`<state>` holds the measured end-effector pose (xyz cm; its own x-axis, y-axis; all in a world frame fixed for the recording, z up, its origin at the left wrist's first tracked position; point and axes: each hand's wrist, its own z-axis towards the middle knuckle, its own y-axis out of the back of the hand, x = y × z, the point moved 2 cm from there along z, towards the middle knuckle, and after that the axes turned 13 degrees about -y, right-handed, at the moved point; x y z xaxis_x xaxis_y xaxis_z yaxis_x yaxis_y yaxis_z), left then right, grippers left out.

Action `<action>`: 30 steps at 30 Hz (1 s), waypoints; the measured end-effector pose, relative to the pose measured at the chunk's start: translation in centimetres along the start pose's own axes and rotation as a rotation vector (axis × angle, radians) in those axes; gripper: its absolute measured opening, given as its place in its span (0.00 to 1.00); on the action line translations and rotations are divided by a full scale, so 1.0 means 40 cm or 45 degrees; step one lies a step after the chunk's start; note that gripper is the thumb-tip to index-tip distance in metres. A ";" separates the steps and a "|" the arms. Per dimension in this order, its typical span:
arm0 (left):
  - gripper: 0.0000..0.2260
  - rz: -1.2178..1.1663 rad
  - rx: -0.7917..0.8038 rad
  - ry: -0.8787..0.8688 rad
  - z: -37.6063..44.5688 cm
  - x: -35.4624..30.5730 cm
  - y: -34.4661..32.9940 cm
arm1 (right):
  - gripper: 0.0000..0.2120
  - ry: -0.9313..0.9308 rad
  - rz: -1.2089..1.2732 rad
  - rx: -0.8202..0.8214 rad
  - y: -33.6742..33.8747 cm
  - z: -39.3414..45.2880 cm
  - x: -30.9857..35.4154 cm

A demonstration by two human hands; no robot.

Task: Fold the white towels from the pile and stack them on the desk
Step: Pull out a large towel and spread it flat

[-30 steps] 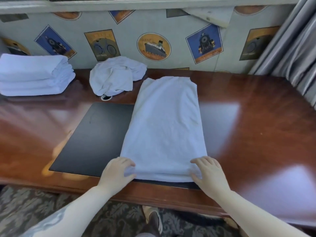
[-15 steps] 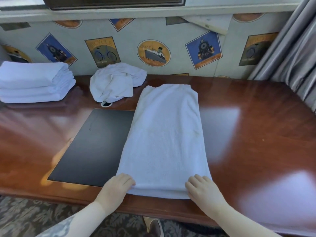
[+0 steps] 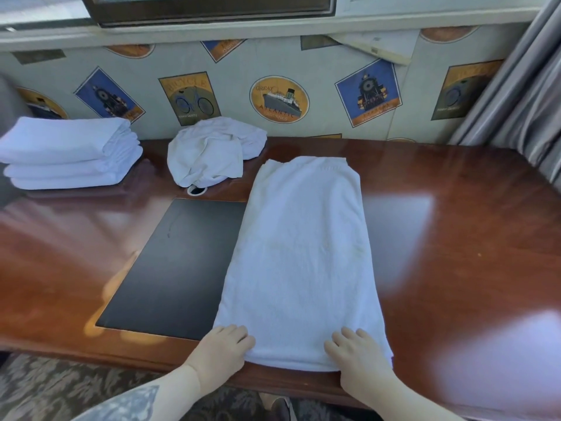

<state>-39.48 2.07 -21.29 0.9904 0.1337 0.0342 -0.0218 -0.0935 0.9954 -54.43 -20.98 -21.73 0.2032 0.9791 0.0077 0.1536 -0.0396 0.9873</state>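
Both hands have slid inward along the towel's near edge since a moment ago, and the towel sits closer to the surface's front lip. In the head view, the left hand (image 3: 223,344) and right hand (image 3: 353,349) curl their fingers (image 3: 341,337) over that hem at lower centre, seemingly pinching it. The towel (image 3: 300,256) lies lengthwise mid-frame, partly over a black mat (image 3: 179,268). Folded stack (image 3: 68,153) upper left, loose pile (image 3: 212,150) beside it. Best to lift both corners evenly and carry them straight to the far edge.
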 end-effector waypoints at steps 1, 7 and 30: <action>0.09 -0.145 0.116 0.005 -0.002 0.010 0.007 | 0.19 -0.010 0.006 0.015 0.005 0.007 0.001; 0.11 -0.456 0.083 0.291 0.123 0.182 0.103 | 0.11 -0.721 0.855 0.206 0.093 0.116 -0.013; 0.33 -0.259 0.290 0.081 0.381 0.513 -0.053 | 0.38 -1.220 0.328 0.042 -0.047 0.267 0.206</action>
<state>-17.04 -10.04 -24.09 0.9607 0.2328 -0.1509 0.2141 -0.2765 0.9369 -42.70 -14.97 -25.23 0.9277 0.3656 0.0758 0.0187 -0.2482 0.9685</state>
